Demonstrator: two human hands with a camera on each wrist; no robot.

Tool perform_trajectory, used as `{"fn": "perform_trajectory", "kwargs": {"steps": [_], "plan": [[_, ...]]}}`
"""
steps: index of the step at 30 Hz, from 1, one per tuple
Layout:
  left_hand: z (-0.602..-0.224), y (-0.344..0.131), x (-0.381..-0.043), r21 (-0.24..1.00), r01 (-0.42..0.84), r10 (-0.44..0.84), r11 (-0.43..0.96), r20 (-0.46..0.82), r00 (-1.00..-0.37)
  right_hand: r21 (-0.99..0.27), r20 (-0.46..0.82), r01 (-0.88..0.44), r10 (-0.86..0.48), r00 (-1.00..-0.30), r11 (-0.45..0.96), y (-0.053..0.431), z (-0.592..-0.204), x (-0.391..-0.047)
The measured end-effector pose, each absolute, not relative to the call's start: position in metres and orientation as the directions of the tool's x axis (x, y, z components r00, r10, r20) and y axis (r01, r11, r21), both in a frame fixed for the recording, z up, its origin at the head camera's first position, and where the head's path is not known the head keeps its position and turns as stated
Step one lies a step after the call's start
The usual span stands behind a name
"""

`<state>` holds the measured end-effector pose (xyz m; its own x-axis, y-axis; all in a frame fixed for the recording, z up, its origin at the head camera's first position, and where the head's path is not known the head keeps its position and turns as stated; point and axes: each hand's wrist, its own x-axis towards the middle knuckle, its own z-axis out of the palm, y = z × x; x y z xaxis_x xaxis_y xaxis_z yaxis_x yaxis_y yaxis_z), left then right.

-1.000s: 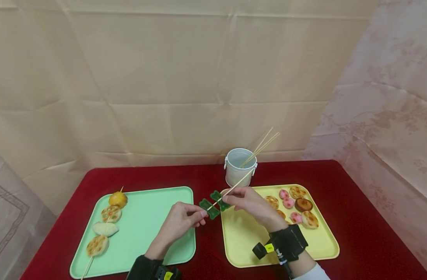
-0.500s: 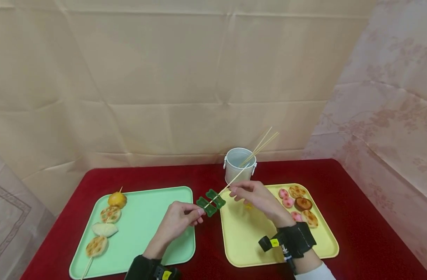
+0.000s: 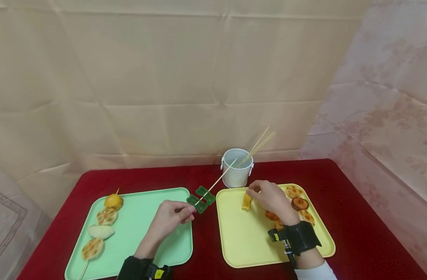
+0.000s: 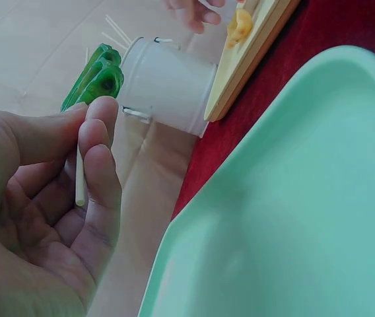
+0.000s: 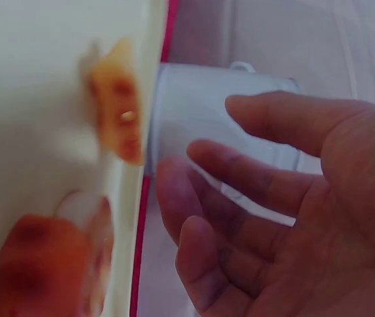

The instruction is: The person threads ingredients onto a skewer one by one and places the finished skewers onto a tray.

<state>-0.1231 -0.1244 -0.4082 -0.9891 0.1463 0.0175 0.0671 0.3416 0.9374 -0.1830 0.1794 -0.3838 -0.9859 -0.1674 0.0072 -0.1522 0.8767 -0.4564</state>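
In the head view my left hand (image 3: 168, 219) pinches a thin wooden skewer (image 3: 219, 179) near its lower end. Two green pepper pieces (image 3: 201, 199) are threaded on it, right by the fingertips; the stick's bare tip points up and away. The left wrist view shows the skewer's butt end (image 4: 80, 181) below the fingers. Over the yellow tray (image 3: 241, 249), my right hand (image 3: 271, 200) reaches beside a ridged yellow piece (image 3: 246, 201). Its fingers are loosely bent with nothing between them, and the right wrist view shows the yellow piece (image 5: 118, 102) apart from the fingertips.
Behind the trays stands a white bucket (image 3: 235, 177) with several bare skewers (image 3: 262, 144). A loaded skewer (image 3: 83, 269) lies on the green tray (image 3: 147, 202) at left. Browned round slices (image 3: 293, 191) and a mushroom-like piece (image 3: 299, 203) lie at the yellow tray's right.
My right hand has let go of the green pepper pieces and moved right to the yellow piece. My left hand has shifted slightly left with the skewer.
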Motion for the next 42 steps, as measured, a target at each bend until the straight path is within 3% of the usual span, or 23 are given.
{"fn": "perform_trajectory", "kwargs": {"steps": [4,17,30,36,42], "plan": [[-0.413,-0.125,-0.120,0.934,0.074,0.168,0.350,0.015,-0.986,-0.401,0.044,-0.147,-0.141,-0.989,0.904,0.177,-0.398,-0.181],[-0.422,-0.122,-0.115,0.935,0.061,0.204,0.349,-0.013,-0.979,-0.391,0.028,-0.130,-0.129,-0.991,0.911,0.170,-0.417,-0.169],[-0.415,-0.128,-0.121,0.934,0.060,0.172,0.352,-0.001,-0.985,-0.677,-0.124,-0.046,-0.175,-0.977,0.734,0.173,-0.402,-0.182],[-0.412,-0.131,-0.123,0.937,0.058,0.170,0.345,-0.002,-0.985,-0.782,-0.095,-0.016,-0.144,-0.985,0.623,0.176,-0.394,-0.186],[-0.409,-0.133,-0.126,0.963,0.039,0.245,0.266,-0.028,-0.969,-0.876,-0.052,0.010,-0.075,-0.996,0.481,0.178,-0.388,-0.191]]}}
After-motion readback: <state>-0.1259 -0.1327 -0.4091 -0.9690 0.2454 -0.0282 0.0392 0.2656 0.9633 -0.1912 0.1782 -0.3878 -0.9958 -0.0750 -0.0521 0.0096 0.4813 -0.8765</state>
